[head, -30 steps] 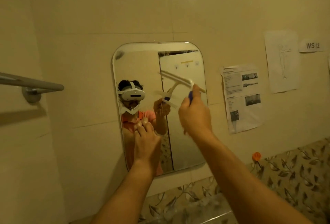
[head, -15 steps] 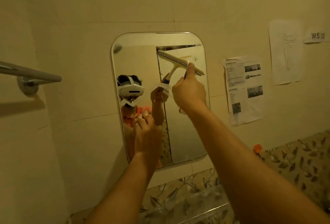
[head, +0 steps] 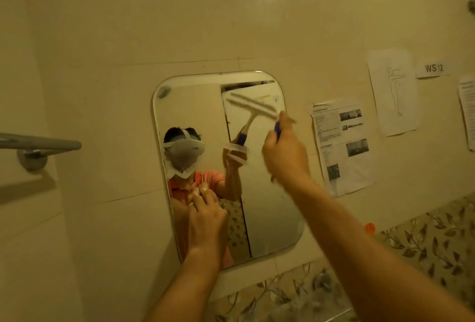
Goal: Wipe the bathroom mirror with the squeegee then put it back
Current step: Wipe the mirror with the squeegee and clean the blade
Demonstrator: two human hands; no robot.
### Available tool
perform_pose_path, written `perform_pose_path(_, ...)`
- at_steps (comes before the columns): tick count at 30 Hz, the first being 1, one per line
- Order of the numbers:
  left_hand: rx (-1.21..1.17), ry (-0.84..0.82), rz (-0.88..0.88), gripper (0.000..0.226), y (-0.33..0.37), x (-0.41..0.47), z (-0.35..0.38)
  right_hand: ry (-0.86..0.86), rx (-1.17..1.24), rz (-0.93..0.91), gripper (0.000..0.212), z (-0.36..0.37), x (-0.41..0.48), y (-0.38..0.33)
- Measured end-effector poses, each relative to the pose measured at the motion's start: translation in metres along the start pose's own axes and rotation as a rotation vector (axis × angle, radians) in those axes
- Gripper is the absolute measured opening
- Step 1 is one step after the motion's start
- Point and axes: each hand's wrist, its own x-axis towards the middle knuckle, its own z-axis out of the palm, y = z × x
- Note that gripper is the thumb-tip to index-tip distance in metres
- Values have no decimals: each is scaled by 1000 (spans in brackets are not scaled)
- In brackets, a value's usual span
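Note:
A rounded-corner mirror hangs on the beige tiled wall. My right hand is shut on the blue handle of a white-bladed squeegee. Its blade lies tilted against the mirror's upper right area, near the top edge. The glass reflects the blade and handle just to the left. My left hand rests with its fingertips on the lower middle of the mirror and holds nothing. The mirror also reflects a person in an orange shirt wearing a headset.
A grey towel bar juts from the left wall. Printed sheets, a figure drawing and a "WS 12" label are stuck to the wall right of the mirror. An orange dot sits above a leaf-patterned tile band.
My right hand has carried the squeegee up from the middle right of the mirror to near its top right. My left hand has stayed on the glass. The view has shifted.

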Motion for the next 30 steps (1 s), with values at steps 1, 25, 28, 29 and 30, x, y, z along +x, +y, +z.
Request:
perform_pose_path(1,11,-27,4,50,0,0,-2,22,-14,-11,55,-7,19,-8)
perform_pose_path(25,-40,-68,-10,39,-2,4,4,-124,-155,55,64,24,-33,14)
perform_pose_path(28,-11,-67,0,27,-2,8,13,-128,-200,51,67,40,-64,31)
perform_pose_path(29,-23,-76,-4,29,-2,8,16,-134,-201,61,67,44,-69,35)
perform_pose_path(30,-30,-65,-10,31,-1,9,19,-141,-197,72,67,46,-73,38)
